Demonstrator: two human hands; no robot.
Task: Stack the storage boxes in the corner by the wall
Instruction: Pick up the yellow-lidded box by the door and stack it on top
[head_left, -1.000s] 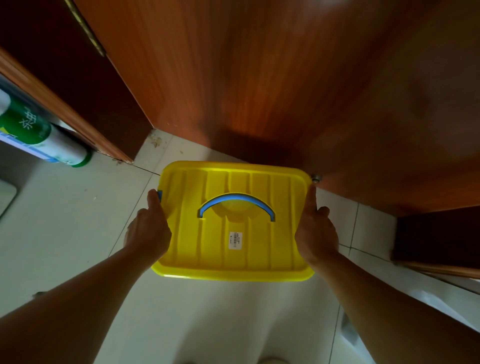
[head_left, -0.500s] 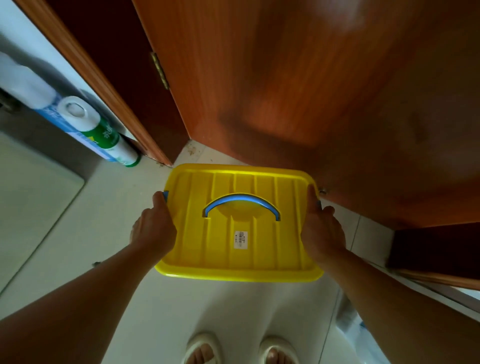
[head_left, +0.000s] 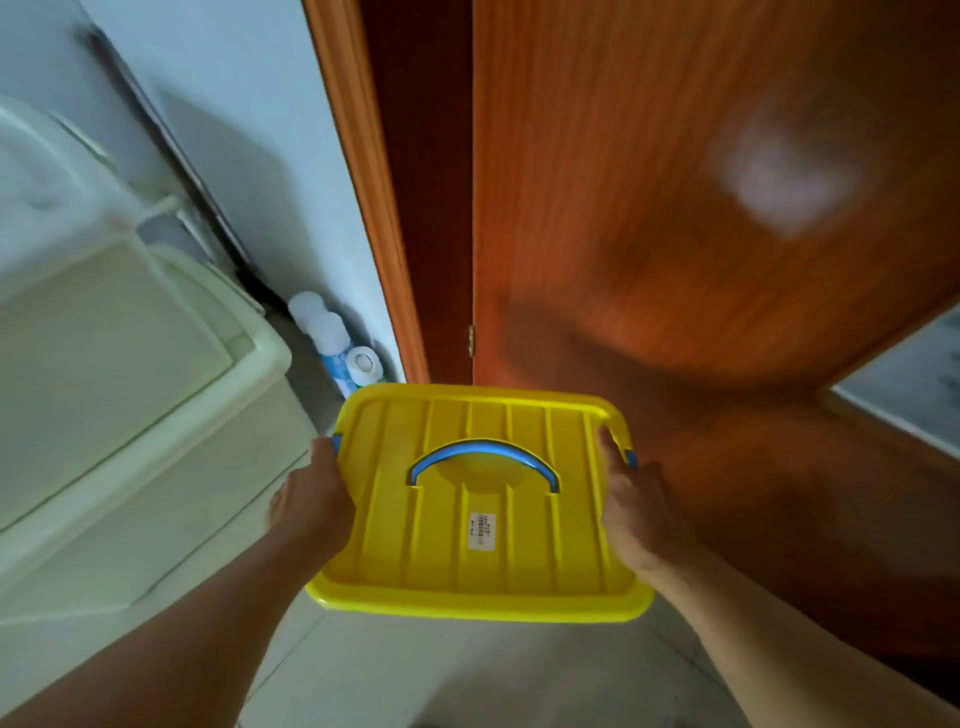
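Observation:
A yellow storage box (head_left: 483, 551) with a ribbed lid, a blue arched handle (head_left: 485, 457) and a small white label is held in front of me, above the floor. My left hand (head_left: 311, 499) grips its left edge by a blue side clip. My right hand (head_left: 636, 512) grips its right edge the same way. The box's body is hidden under the lid. It hangs close to the wooden door.
A reddish wooden door (head_left: 675, 234) and its frame (head_left: 374, 208) stand straight ahead. On the left is a large cream appliance (head_left: 119, 389) against a white wall (head_left: 223, 130). Plastic bottles (head_left: 337, 343) stand in the gap between appliance and frame. Pale floor tiles (head_left: 467, 675) lie below.
The view has swung up and left, and the box has risen with my hands. The cream appliance and wall have come into view; my feet are out of sight. Both grips are unchanged.

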